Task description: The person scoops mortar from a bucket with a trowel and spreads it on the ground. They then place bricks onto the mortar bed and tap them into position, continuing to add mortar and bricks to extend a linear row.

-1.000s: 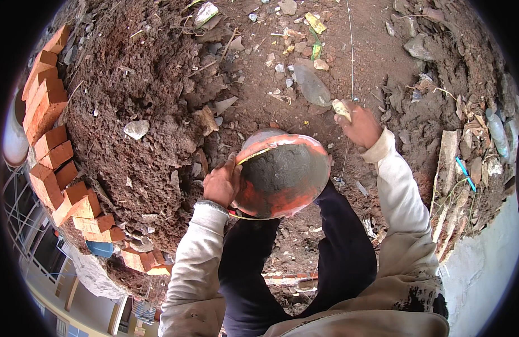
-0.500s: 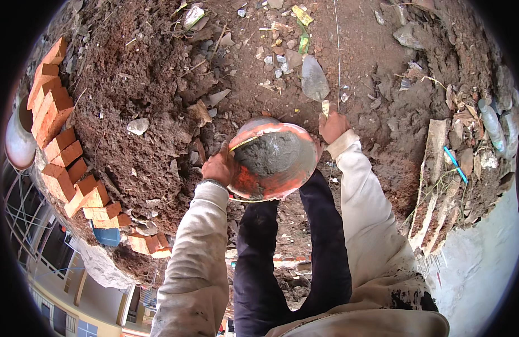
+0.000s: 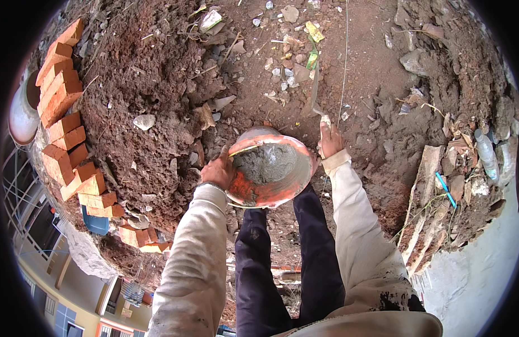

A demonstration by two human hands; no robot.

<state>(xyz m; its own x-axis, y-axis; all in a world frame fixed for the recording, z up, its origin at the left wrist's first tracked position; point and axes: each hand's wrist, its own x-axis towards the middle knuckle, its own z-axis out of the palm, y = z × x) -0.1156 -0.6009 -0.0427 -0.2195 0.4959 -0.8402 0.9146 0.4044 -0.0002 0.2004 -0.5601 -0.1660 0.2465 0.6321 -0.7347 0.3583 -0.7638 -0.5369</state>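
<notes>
The left hand (image 3: 218, 168) grips the rim of an orange pan (image 3: 269, 173), fingers closed on its left edge. The pan sits between both hands, above the knees, and holds grey mortar (image 3: 266, 163). The right hand (image 3: 329, 139) is closed around the handle of a trowel (image 3: 314, 95), whose blade points away over the bare soil (image 3: 377, 101). Far left of the left hand, red bricks (image 3: 62, 106) lie in a curved row.

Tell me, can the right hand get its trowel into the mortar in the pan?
Probably yes. The right hand holds the trowel just beside the pan, whose mortar lies uncovered; the left hand grips only the far rim.
</notes>
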